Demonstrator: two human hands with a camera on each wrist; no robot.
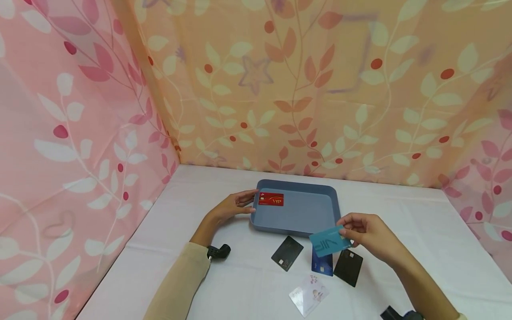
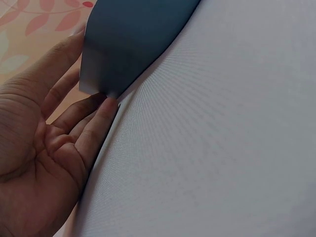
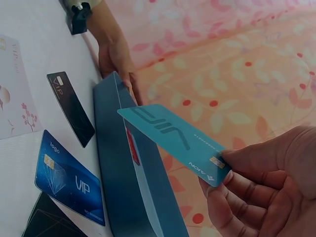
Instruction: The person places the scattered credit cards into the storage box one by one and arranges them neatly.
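Your right hand (image 1: pixel 372 235) pinches the teal card (image 1: pixel 326 242) at 1 end, aloft by the near right corner of the tray (image 1: pixel 296 218); your left hand (image 1: pixel 232 205) touches its left rim, fingers extended. Likely light, stiff, slick: hold the card's edges.
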